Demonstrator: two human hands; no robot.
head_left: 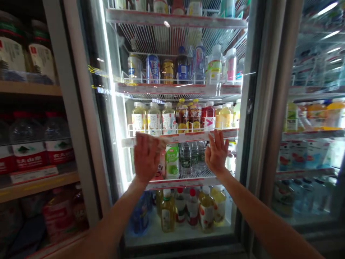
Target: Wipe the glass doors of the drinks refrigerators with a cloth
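The right hand (216, 153) has its fingers raised and fanned a little apart, back of the hand toward me, with nothing in its grip that I can see. The left hand (146, 156) is up too, fingers extended but so smeared that I can't make out the gaps between them. Whether either palm meets glass, I can't tell.

Between the hands, on the shelf behind, stand a green bottle (171, 160) and some clear bottles (185, 160); a reddish package (159, 169) is mostly hidden by the left hand. Just above runs a shelf edge (185, 137), its lettering unreadable, with a red bottle (209, 117) over the right fingertips.

Further off, the top row (160, 6) is cut off above, the neighbouring cooler (309, 118) is blurred, and the water bottles (28, 151) to the left sit in dimness. Both forearms run out of view below.
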